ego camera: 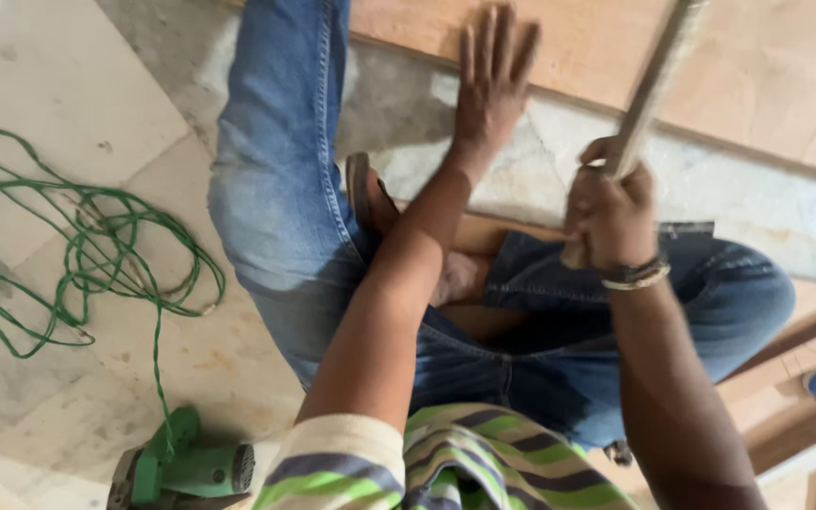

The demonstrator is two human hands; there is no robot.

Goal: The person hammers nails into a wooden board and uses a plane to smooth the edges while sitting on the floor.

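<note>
Overhead, the right hand (609, 212) grips a pale, slim wooden handle (652, 87); the left hand (493, 77) lies flat, fingers spread.

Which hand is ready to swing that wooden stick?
Probably the right hand: it grips the wooden handle, raised. The left hand lies flat, fingers spread, on the plywood board.

plywood sheet (616, 47): matt, smooth tan wood | stick (649, 90) in right hand (611, 212): pale, rough wood | floor (59, 104): stone slabs, dusty, dull sheen | cable (77, 246): green plastic | power tool (186, 467): green plastic | jeans (280, 189): blue denim cloth
</note>
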